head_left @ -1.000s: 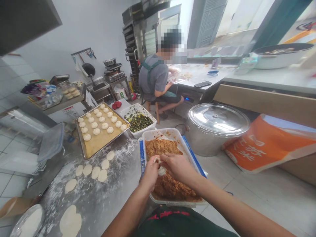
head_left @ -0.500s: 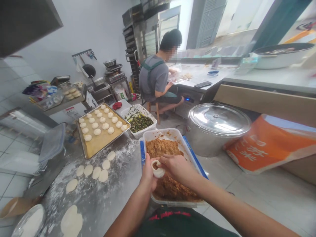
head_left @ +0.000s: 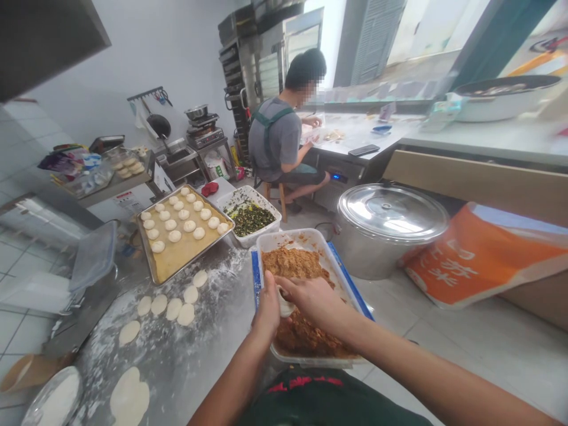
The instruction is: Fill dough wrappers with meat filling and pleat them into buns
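Observation:
Above the tub of brown filling [head_left: 293, 260], my left hand [head_left: 267, 310] cups a small round dough bun [head_left: 286, 306] with filling inside. My right hand [head_left: 317, 302] has its fingertips closed on the bun's upper rim, and they cover its opening. Both hands touch the bun from either side. Flat dough rounds [head_left: 173, 309] lie on the floured table to the left of my hands. Shaped buns stand in rows on a lined baking tray [head_left: 166, 263] beyond them.
Beside the baking tray is a white tub of chopped green filling [head_left: 252, 219]. A lidded steel pot [head_left: 390, 231] stands to the right, near an orange bag [head_left: 470, 260]. Another person [head_left: 284, 130] sits at the far counter. A flour bowl [head_left: 55, 396] is at lower left.
My right fingers have moved over the bun's opening, so the filling that showed before is now covered. The seated person's hands have shifted over the far counter.

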Available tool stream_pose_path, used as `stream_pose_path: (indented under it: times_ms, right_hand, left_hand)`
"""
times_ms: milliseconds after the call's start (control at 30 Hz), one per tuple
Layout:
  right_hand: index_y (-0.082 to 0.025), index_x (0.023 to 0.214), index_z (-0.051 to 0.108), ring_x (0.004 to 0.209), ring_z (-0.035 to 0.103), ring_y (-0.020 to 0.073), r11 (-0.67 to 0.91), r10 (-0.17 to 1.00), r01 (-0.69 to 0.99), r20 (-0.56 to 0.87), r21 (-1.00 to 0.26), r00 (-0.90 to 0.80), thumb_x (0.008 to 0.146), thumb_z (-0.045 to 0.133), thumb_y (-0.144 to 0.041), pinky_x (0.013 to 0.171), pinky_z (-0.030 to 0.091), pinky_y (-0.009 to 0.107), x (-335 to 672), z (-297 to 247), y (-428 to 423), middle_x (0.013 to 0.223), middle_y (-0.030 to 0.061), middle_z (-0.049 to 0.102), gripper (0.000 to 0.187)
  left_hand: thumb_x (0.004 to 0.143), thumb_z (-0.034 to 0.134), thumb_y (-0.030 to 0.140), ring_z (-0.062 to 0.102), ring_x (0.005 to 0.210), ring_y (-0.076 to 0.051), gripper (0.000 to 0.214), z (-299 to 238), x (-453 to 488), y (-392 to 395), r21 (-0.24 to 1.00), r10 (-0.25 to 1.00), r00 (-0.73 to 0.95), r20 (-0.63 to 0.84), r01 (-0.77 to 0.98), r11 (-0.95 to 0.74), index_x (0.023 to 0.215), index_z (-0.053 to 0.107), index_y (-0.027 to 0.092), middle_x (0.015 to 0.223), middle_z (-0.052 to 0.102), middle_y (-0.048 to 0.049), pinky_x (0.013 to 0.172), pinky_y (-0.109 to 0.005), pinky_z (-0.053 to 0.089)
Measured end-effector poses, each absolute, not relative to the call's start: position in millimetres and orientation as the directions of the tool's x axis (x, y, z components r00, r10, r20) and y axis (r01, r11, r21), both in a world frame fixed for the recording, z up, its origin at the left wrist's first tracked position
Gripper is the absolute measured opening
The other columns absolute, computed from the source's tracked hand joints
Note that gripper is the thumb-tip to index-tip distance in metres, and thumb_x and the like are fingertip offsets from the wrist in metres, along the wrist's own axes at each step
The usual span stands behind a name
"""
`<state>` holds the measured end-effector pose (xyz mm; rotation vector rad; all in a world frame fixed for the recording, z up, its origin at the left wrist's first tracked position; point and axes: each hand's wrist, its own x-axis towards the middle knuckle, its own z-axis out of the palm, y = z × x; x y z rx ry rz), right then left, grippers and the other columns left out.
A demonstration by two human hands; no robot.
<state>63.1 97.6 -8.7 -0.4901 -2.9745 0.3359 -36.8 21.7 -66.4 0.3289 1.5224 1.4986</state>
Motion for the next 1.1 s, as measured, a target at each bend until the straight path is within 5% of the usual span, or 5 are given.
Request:
stream_pose_path:
  times_ms: [167,367,567,1100]
  right_hand:
    - [-0.016,0.075,0.061,0.066,0.059,0.0154,0.921,0.342,0.328,0.03,-0.211,-0.939,0.076,0.049,-0.016,0.053,0.032,0.022,63,-7,96,0.076,0.007,0.064,0.011]
    - [-0.018,0.095,0.057,0.07,0.059,0.0152,0.927,0.289,0.258,0.081,-0.274,-0.954,0.073,0.053,-0.016,0.052,0.03,0.021,62,1,91,0.082,0.0042,0.064,0.023]
    - [-0.015,0.073,0.059,0.064,0.058,0.0138,0.925,0.326,0.312,0.032,-0.216,-0.945,0.077,0.047,-0.016,0.051,0.028,0.022,64,0,92,0.075,0.006,0.063,0.012]
    - [-0.017,0.091,0.055,0.071,0.056,0.0139,0.927,0.27,0.232,0.095,-0.294,-0.958,0.074,0.051,-0.015,0.057,0.032,0.023,67,10,91,0.084,0.0041,0.062,0.018]
  left_hand:
    - [0.074,0.02,0.07,0.052,0.045,-0.014,0.069,-65,-34,17,0.866,0.766,-0.469,-0.439,-0.449,0.222,0.083,0.058,0.014,0.057,0.057,-0.0055,0.034,-0.02,0.035]
    - [0.072,0.024,0.072,0.051,0.044,-0.014,0.065,-60,-34,18,0.866,0.744,-0.512,-0.429,-0.467,0.178,0.066,0.053,0.014,0.049,0.051,-0.0034,0.033,-0.021,0.035]
    - [0.074,0.022,0.071,0.053,0.045,-0.014,0.064,-56,-36,14,0.802,0.766,-0.43,-0.478,-0.569,0.181,0.078,0.053,0.014,0.054,0.053,-0.0026,0.033,-0.019,0.034]
    - [0.071,0.026,0.072,0.058,0.055,-0.019,0.064,-48,-32,13,0.794,0.797,-0.397,-0.455,-0.586,0.162,0.071,0.053,0.015,0.059,0.057,-0.007,0.043,-0.027,0.044]
